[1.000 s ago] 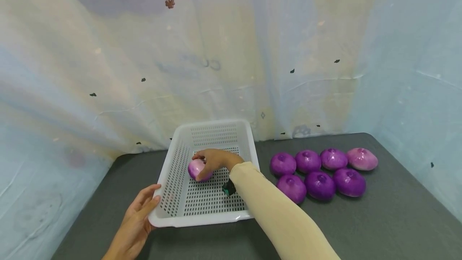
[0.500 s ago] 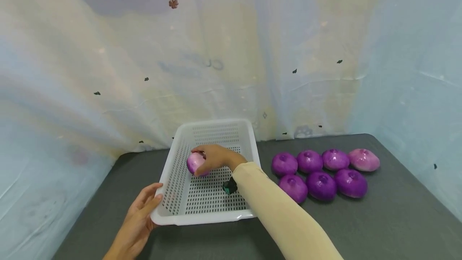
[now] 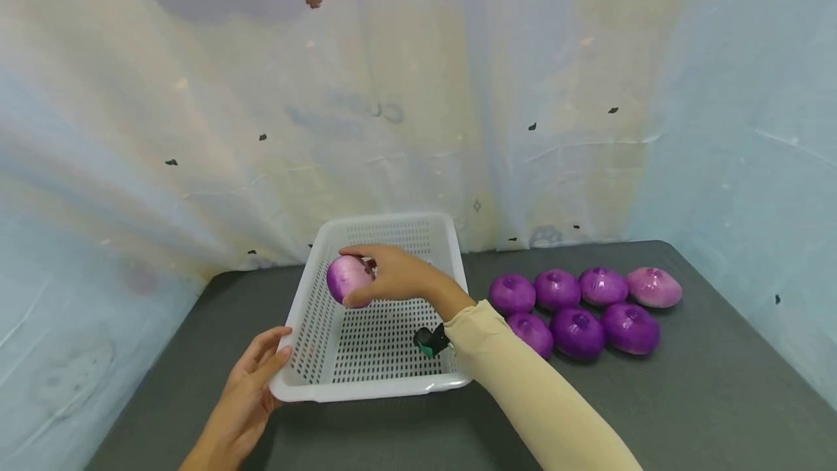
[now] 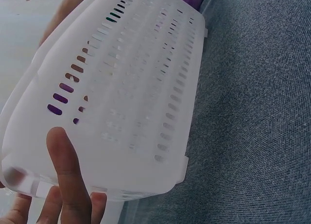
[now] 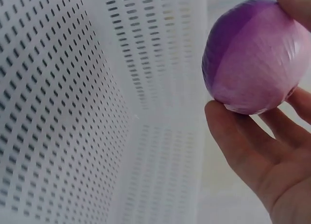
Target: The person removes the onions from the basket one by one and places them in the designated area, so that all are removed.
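My right hand (image 3: 402,275) holds a glossy purple and pale pink onion (image 3: 345,278) over the left part of a white slotted plastic basket (image 3: 373,389). The right wrist view has the onion (image 5: 252,59) between thumb and fingers, above the basket's floor (image 5: 53,97). With my left hand (image 3: 238,398) I grip the basket's near left corner. Seen from the left wrist, the thumb lies against the basket's outer wall (image 4: 116,146), and other fingers show at its corner below. Part of the basket's right side is hidden by my right forearm.
Several purple onions (image 3: 577,333) lie in two rows to the basket's right, with a pinker onion (image 3: 654,287) at the far end. Everything rests on a dark grey table (image 3: 719,391). A pale patterned curtain (image 3: 418,93) hangs close behind the basket.
My right hand has lifted the onion from the basket's floor, up and slightly left. My left hand keeps its grip on the basket's corner.
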`<action>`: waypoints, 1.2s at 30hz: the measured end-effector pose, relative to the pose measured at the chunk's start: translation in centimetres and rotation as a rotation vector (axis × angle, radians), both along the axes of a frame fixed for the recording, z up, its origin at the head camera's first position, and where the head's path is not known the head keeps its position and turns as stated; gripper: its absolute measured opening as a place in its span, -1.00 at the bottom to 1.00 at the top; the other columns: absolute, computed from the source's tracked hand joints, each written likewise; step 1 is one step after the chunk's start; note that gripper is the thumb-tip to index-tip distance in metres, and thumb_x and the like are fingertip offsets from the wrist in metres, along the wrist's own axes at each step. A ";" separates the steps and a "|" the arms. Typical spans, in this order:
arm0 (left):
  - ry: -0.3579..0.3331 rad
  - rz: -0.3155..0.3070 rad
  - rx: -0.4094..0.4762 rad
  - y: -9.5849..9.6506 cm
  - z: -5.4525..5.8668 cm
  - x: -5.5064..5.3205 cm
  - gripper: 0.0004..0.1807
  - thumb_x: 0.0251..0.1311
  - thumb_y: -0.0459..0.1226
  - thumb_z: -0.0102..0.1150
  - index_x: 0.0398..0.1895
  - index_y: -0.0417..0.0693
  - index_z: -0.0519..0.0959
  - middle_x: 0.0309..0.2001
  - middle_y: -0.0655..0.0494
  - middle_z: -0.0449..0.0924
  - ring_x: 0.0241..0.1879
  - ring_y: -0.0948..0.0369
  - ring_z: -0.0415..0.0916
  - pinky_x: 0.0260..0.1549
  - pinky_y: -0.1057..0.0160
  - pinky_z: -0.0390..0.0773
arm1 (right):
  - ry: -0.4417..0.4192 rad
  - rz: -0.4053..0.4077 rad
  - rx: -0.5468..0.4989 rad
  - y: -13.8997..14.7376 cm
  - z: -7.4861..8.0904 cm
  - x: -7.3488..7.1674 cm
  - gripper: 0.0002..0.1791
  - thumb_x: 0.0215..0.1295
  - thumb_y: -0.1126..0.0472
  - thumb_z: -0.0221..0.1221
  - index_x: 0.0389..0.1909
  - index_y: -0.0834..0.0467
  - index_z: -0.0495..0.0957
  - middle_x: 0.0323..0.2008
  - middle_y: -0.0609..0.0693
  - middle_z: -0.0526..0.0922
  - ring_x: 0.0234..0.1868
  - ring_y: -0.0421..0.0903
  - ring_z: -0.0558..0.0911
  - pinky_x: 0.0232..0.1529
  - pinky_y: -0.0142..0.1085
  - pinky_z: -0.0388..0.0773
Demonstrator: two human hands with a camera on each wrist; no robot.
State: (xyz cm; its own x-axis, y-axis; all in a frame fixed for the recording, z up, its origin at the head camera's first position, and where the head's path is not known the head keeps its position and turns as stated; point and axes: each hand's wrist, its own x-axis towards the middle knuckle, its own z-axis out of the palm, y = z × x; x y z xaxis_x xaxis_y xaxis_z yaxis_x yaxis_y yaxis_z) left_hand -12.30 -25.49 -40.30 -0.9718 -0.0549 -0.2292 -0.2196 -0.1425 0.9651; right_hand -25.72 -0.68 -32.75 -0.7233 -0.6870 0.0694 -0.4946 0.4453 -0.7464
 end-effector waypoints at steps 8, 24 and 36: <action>-0.010 0.011 0.001 -0.1 0.0 -0.1 -0.71 0.48 -0.15 0.04 0.19 0.31 0.37 0.06 0.50 0.55 -0.03 0.29 0.61 -0.26 0.09 0.70 | -0.034 -0.058 -0.060 4.1 1.1 1.8 -0.04 0.05 0.00 0.44 0.49 -0.06 0.23 0.29 -0.06 0.49 0.21 -0.08 0.52 -0.01 -0.28 0.64; -0.019 0.026 0.028 0.0 0.1 0.3 -0.69 0.47 -0.16 0.06 0.20 0.30 0.37 0.05 0.47 0.56 -0.04 0.28 0.62 -0.24 0.08 0.70 | 0.068 -0.172 0.008 10.7 2.2 5.8 -0.05 0.05 -0.02 0.46 0.48 -0.07 0.25 0.21 -0.08 0.53 0.10 -0.10 0.53 0.07 -0.14 0.61; 0.013 -0.003 0.031 0.0 -0.1 0.3 -0.71 0.48 -0.16 0.03 0.20 0.29 0.37 0.08 0.44 0.56 -0.06 0.25 0.64 -0.28 0.13 0.69 | 0.142 -0.294 0.023 16.2 0.9 8.2 -0.08 0.03 -0.13 0.47 0.42 -0.06 0.32 0.18 -0.07 0.56 0.06 -0.09 0.58 0.01 -0.14 0.60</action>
State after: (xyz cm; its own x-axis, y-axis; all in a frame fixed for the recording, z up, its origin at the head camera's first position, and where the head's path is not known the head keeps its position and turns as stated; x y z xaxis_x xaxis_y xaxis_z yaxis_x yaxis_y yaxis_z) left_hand -12.00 -25.53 -40.37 -0.9749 -0.0450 -0.2181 -0.2076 -0.1718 0.9630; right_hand -17.57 15.51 -31.82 -0.8750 -0.4531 0.1705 -0.4410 0.6006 -0.6669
